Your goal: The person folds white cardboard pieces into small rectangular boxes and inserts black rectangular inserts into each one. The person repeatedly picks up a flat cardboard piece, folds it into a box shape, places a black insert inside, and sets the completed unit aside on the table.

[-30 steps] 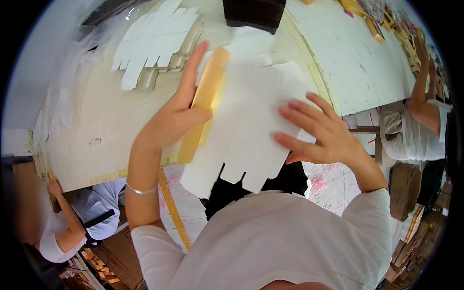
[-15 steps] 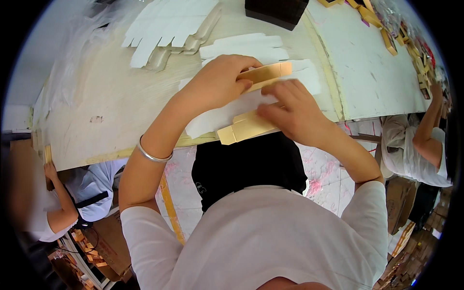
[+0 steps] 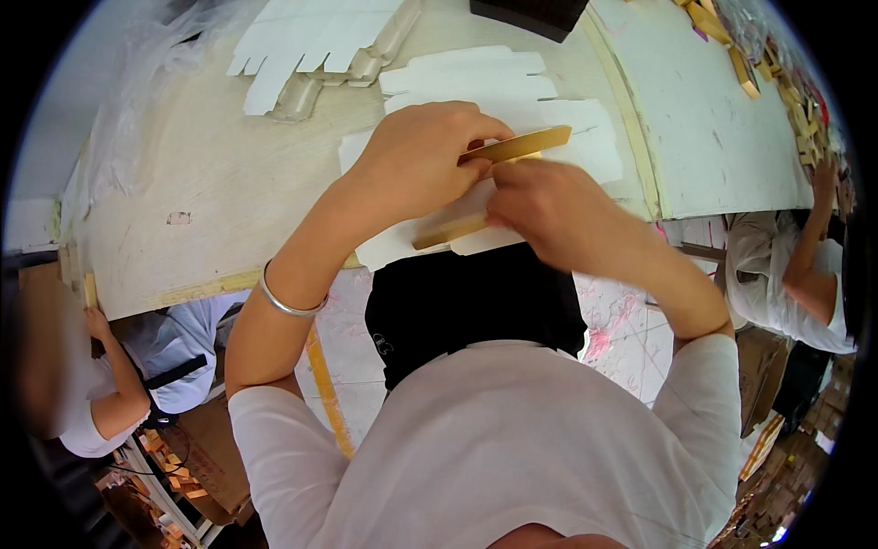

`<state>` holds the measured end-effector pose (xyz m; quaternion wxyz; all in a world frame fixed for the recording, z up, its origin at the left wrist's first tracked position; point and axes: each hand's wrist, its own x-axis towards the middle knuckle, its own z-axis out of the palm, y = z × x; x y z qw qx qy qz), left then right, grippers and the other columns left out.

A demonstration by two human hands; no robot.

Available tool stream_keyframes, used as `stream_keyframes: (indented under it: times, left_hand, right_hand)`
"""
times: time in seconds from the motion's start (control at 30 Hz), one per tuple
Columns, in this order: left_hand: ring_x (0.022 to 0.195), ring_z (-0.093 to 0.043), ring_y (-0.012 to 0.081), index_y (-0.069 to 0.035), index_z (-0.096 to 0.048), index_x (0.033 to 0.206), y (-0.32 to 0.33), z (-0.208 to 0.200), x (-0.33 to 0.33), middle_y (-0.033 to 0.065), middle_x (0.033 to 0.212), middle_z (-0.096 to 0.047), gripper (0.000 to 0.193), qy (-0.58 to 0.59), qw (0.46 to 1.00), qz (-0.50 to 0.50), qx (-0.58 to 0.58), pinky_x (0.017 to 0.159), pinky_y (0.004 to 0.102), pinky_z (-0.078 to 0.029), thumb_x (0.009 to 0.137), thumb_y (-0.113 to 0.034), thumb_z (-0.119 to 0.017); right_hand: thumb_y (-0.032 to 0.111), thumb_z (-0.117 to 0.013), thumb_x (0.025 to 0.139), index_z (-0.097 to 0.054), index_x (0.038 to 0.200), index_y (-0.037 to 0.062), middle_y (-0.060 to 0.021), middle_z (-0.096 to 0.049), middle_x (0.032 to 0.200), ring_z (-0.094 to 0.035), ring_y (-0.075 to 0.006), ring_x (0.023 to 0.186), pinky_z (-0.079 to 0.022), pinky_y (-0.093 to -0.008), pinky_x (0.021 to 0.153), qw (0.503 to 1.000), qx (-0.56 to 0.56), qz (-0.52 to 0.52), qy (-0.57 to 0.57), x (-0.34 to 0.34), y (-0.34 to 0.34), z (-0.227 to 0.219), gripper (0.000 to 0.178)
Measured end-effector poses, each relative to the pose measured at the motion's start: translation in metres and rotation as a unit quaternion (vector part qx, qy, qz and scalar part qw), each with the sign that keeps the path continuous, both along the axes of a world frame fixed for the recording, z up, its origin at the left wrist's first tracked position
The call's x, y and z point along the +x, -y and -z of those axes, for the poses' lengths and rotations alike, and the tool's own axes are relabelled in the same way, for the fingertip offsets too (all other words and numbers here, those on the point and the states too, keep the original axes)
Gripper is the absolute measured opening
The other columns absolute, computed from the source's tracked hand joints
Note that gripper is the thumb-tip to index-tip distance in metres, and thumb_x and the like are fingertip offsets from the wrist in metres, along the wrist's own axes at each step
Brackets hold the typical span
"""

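Gold carton in left grip

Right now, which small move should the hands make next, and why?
Perhaps ease the right hand slightly aside while the left hand holds steady: the left pinches the upper gold strip, but the right covers much of the area below, hiding whether the lower gold strip joins it.

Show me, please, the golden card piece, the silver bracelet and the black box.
Golden card piece [image 3: 538, 141]: head view, on its far strip.
Silver bracelet [image 3: 283, 306]: head view, lower part of its band.
Black box [image 3: 530, 15]: head view, on its visible side.
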<state>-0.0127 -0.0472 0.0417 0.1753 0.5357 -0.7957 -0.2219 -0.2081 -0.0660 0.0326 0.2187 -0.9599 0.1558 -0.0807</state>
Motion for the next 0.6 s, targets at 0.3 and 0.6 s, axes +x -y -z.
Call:
stream_keyframes:
  times: [0.3,0.6]
  left_hand:
    - [0.061,-0.048,0.0194,-0.013,-0.051,0.121,-0.033,-0.011,0.009,0.0066,0.131,-0.048,0.054,-0.132,0.99,0.004,-0.053,0.058,0.0284,-0.041,0.071,0.009,-0.052]
    - [0.055,-0.044,0.0131,-0.003,-0.056,0.085,-0.065,-0.007,-0.018,0.008,0.11,-0.054,0.024,-0.193,0.981,-0.004,0.003,0.051,0.0267,-0.036,0.069,0.012,-0.045]
  right_hand:
    - [0.0,-0.066,0.07,-0.06,0.085,0.0061,-0.0063,-0.064,0.084,-0.06,-0.026,0.082,-0.044,-0.0378,0.076,0.978,-0.193,-0.052,0.057,-0.002,0.008,-0.041,0.018]
    - [0.013,-0.071,0.071,-0.056,0.088,0.0067,-0.0091,-0.052,0.095,-0.054,-0.0218,0.059,-0.045,-0.0356,0.055,0.993,-0.088,0.032,0.075,-0.036,-0.04,-0.005,0.024]
